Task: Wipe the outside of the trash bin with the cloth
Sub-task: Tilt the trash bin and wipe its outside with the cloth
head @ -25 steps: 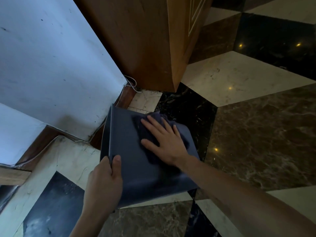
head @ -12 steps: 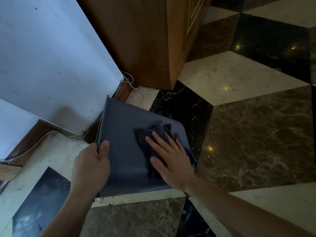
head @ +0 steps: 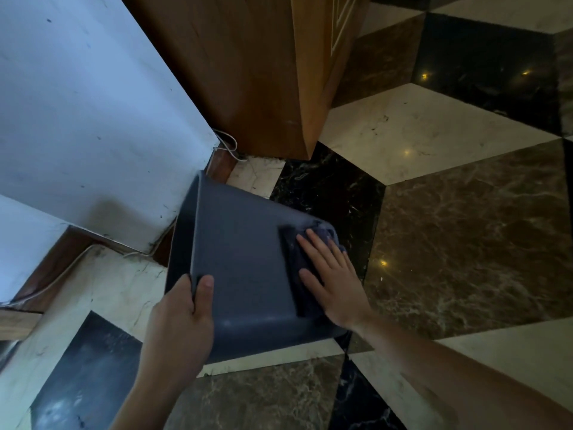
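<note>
The trash bin (head: 245, 259) lies tipped on the marble floor (head: 465, 237) by the wall, left hand (head: 179, 318) clamped on its rim, right hand (head: 335, 283) spread flat pressing the cloth (head: 322, 235) near the upward side's far corner (wiping seems midway; other sides likely remain).
</note>
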The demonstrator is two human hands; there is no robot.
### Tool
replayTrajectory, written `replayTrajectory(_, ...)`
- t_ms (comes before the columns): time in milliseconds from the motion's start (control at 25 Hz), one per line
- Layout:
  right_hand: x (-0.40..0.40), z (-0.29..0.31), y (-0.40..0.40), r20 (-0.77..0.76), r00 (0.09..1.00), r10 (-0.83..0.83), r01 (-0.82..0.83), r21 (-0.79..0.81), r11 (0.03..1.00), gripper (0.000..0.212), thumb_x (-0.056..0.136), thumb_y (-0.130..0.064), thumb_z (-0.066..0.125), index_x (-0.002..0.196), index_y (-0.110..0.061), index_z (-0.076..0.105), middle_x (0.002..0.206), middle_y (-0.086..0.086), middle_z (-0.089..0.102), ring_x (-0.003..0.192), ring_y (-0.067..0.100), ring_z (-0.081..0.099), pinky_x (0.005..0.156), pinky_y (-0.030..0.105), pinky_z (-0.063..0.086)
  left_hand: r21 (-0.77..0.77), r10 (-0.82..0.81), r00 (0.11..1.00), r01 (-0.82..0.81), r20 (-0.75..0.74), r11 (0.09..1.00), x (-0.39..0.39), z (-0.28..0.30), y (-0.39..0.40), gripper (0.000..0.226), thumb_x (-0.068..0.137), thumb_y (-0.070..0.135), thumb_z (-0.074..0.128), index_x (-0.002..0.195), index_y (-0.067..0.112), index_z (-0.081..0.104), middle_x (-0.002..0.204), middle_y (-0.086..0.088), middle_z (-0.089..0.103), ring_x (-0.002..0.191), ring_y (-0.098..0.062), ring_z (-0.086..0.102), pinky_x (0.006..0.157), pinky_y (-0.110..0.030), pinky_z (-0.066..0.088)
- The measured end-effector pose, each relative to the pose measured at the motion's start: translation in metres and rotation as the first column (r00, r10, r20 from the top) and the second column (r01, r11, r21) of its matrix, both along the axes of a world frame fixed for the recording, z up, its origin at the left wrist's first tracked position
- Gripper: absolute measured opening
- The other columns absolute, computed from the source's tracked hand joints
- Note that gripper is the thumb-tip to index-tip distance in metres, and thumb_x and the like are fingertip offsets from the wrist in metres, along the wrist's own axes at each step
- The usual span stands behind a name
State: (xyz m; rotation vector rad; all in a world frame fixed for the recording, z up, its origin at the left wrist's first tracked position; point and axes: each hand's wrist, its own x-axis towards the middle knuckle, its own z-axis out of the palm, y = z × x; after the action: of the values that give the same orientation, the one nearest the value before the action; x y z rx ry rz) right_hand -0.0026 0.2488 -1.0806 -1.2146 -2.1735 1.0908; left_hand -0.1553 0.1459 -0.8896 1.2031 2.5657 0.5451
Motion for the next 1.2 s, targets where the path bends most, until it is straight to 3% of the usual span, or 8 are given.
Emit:
replayTrajectory(120,-0.012,-0.009,0.038,-0.070,0.993,-0.091,0.082,-0.124,0.989,0.055,0.098,-0.063,0.025,0.151,-0.052,0.013,0.164,-0.024,0.006,0.154,0.016,0.000,0.124,0.043,0.005,0.016,-0.016,1.000,0.017,-0.023,1.000,0.004,0.001,0.003,0.034,0.098,0.031,0.038,0.070,0.015,0.046,0.060,0.002,0.054,0.054,-0.012,0.051,0.044,-0.023,0.028)
replayTrajectory(200,-0.020,-0.014,0.059,-0.080,0.978,-0.194,0.172,-0.220,0.960,0.053,0.099,-0.061,0.029,0.150,-0.051,0.022,0.163,-0.020,0.016,0.152,0.019,0.012,0.121,0.043,0.015,0.011,-0.019,1.000,0.019,-0.025,1.000,0.004,0.001,0.003,0.033,0.098,0.031,0.038,0.071,0.016,0.046,0.061,0.003,0.055,0.055,-0.011,0.052,0.045,-0.023,0.030)
replayTrajectory(320,-0.028,-0.022,0.079,-0.051,0.963,-0.265,0.241,-0.279,0.930,0.057,0.095,-0.067,0.026,0.147,-0.046,0.036,0.159,-0.012,0.031,0.144,0.024,0.033,0.114,0.046,0.031,0.005,0.008,1.000,-0.008,-0.006,1.000,-0.003,-0.001,-0.001,0.036,0.098,0.034,0.038,0.071,0.013,0.048,0.061,0.000,0.056,0.052,-0.017,0.056,0.041,-0.026,0.035)
replayTrajectory(440,-0.034,-0.024,0.083,-0.043,0.955,-0.293,0.267,-0.303,0.915,0.060,0.093,-0.069,0.024,0.144,-0.041,0.041,0.155,-0.008,0.037,0.137,0.025,0.043,0.108,0.046,0.038,0.003,0.040,0.999,-0.040,-0.012,0.999,-0.010,-0.005,-0.003,0.038,0.098,0.035,0.037,0.069,0.013,0.046,0.061,-0.001,0.054,0.055,-0.018,0.054,0.042,-0.028,0.035)
replayTrajectory(560,-0.032,-0.021,0.073,-0.039,0.959,-0.281,0.262,-0.261,0.929,0.058,0.097,-0.064,0.027,0.148,-0.038,0.036,0.158,-0.008,0.033,0.141,0.025,0.038,0.111,0.045,0.036,0.021,0.072,0.997,-0.072,-0.017,0.997,-0.012,-0.006,-0.006,0.040,0.099,0.034,0.037,0.066,0.013,0.045,0.060,-0.002,0.053,0.055,-0.018,0.051,0.045,-0.030,0.032)
replayTrajectory(760,-0.005,-0.019,0.009,-0.089,0.950,-0.299,0.266,-0.270,0.926,0.076,0.089,-0.074,0.025,0.156,-0.041,0.012,0.165,-0.021,0.006,0.153,0.013,0.008,0.122,0.043,0.020,0.051,0.066,0.997,-0.064,-0.036,0.997,-0.010,-0.005,-0.010,0.041,0.099,0.032,0.038,0.063,0.014,0.042,0.057,0.001,0.050,0.051,-0.014,0.048,0.044,-0.024,0.027)
replayTrajectory(920,0.000,-0.017,-0.056,-0.086,0.930,-0.358,0.339,-0.177,0.924,0.083,0.087,-0.079,0.015,0.157,-0.037,0.009,0.164,-0.024,0.000,0.154,0.010,0.000,0.122,0.028,0.007,0.065,0.031,0.999,-0.032,0.017,0.997,-0.012,-0.006,-0.016,0.042,0.099,0.032,0.039,0.063,0.012,0.039,0.052,-0.001,0.045,0.046,-0.016,0.042,0.045,-0.027,0.026)
replayTrajectory(1200,-0.006,-0.012,-0.040,-0.118,0.912,-0.392,0.372,-0.159,0.914,0.081,0.088,-0.076,0.024,0.157,-0.035,0.015,0.160,-0.027,0.007,0.152,0.006,0.006,0.122,0.044,0.023,0.020,-0.041,0.999,0.041,-0.001,0.999,-0.017,-0.009,-0.030,0.038,0.099,0.033,0.037,0.068,0.012,0.042,0.054,-0.002,0.051,0.046,-0.015,0.047,0.043,-0.023,0.029)
